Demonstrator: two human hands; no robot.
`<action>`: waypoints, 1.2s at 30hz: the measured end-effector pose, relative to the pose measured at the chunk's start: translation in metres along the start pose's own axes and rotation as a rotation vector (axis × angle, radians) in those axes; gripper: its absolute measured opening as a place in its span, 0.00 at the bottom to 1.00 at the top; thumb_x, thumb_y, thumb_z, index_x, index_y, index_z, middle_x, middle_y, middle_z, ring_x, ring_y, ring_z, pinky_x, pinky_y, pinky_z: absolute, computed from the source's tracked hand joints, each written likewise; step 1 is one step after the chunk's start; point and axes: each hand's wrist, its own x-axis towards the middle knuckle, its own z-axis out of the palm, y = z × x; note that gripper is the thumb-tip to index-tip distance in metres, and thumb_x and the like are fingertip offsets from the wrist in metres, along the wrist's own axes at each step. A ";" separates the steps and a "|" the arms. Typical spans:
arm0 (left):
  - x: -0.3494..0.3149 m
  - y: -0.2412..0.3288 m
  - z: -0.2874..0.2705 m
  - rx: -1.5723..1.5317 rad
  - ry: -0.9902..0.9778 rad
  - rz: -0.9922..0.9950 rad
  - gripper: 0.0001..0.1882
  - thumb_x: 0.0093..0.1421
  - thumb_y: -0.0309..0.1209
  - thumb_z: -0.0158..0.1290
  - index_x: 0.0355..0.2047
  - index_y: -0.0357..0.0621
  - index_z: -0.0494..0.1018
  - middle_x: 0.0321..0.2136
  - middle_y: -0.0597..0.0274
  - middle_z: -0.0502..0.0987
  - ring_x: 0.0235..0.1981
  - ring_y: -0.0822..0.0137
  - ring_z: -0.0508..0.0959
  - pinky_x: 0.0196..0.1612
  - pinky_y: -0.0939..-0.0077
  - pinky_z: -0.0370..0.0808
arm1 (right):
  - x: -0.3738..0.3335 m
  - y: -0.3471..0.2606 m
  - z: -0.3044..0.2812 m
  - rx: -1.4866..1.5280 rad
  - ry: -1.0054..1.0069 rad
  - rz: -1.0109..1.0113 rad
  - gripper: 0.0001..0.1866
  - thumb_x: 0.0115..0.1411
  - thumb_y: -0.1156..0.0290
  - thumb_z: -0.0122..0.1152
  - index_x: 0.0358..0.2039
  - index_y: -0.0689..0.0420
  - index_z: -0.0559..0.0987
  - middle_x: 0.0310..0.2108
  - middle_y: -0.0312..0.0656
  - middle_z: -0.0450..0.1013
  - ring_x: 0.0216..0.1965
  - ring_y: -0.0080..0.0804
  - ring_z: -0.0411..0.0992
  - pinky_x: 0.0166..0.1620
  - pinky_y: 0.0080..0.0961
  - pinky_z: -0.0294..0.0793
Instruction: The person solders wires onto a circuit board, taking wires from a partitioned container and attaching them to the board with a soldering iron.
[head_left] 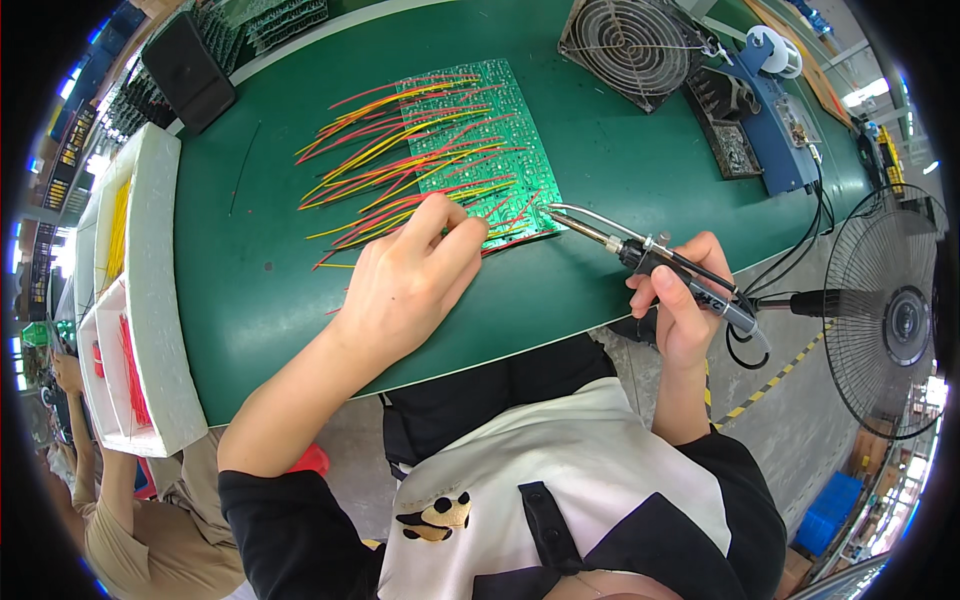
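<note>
A green circuit board [530,150] lies on the bench. Rows of red and yellow wires [380,140] are fixed to it, their free ends fanning out to the left. My left hand [405,275] is over the board's near left corner, its thumb and fingers pinched. A red wire [510,243] shows by its fingertips; the grip itself is partly hidden. My right hand [690,300] is closed around a black soldering iron [650,262] with a curved metal solder-feed tube. The iron's tip touches or nearly touches the board's near right edge.
A white foam box [165,300] with yellow and red wires stands left. Behind are a black stand [188,72], a square fan [630,45] and a blue soldering station [770,120] with a solder spool. A large fan [895,310] stands right; another person [150,520] sits left.
</note>
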 end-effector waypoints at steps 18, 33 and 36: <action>0.006 0.008 -0.007 0.207 0.051 0.024 0.14 0.41 0.29 0.62 0.29 0.44 0.72 0.27 0.66 0.70 0.25 0.66 0.74 0.24 0.75 0.71 | 0.040 -0.007 -0.023 0.096 0.295 -0.101 0.07 0.57 0.75 0.55 0.28 0.59 0.66 0.17 0.39 0.67 0.15 0.21 0.64 0.31 0.22 0.73; -0.003 0.032 -0.043 0.268 0.188 0.180 0.18 0.42 0.38 0.60 0.31 0.45 0.70 0.31 0.64 0.68 0.31 0.63 0.70 0.30 0.72 0.69 | 0.054 0.019 -0.028 0.089 0.211 -0.080 0.05 0.58 0.72 0.55 0.29 0.57 0.69 0.20 0.33 0.65 0.21 0.14 0.61 0.34 0.14 0.70; -0.022 0.072 -0.098 0.119 0.415 0.280 0.16 0.43 0.40 0.60 0.27 0.44 0.72 0.27 0.62 0.72 0.27 0.64 0.72 0.27 0.72 0.70 | 0.056 0.019 -0.029 0.100 0.205 -0.061 0.06 0.57 0.72 0.56 0.30 0.57 0.69 0.20 0.34 0.67 0.21 0.16 0.64 0.30 0.12 0.67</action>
